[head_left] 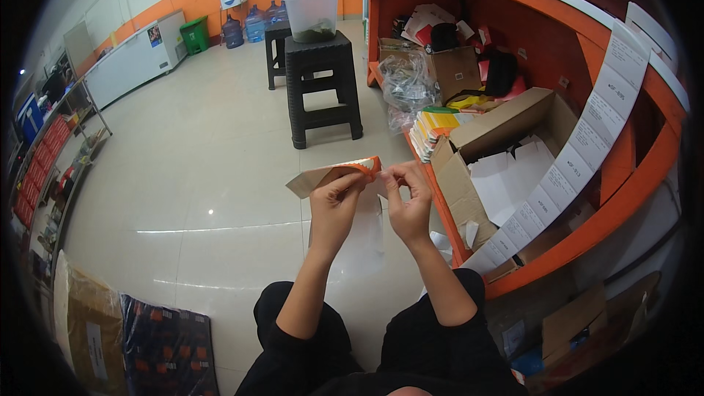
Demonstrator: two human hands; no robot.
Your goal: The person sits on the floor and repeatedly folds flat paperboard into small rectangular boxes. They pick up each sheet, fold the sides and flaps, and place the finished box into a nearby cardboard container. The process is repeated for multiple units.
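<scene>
My left hand point(336, 206) pinches a folded orange-and-white card packet point(360, 166) with a zigzag pattern along its edge. The packet's pale flat side point(308, 180) extends leftward. At its orange end, the thumb and fingertips of my right hand point(410, 206) come together. Whether those fingertips grip the packet's end or a thin piece beside it is hard to tell. Both hands are held above the tiled floor point(231, 176), in front of my knees.
At right, an orange shelf unit point(550, 269) holds an open cardboard box point(459, 198) with white paper, a booklet stack point(429, 132) and plastic bags point(410, 85). A long printed label strip point(569, 162) hangs across it. Ahead, a black stool point(322, 88) carries a clear plastic tub point(311, 8). Wrapped packages point(168, 346) stand lower left.
</scene>
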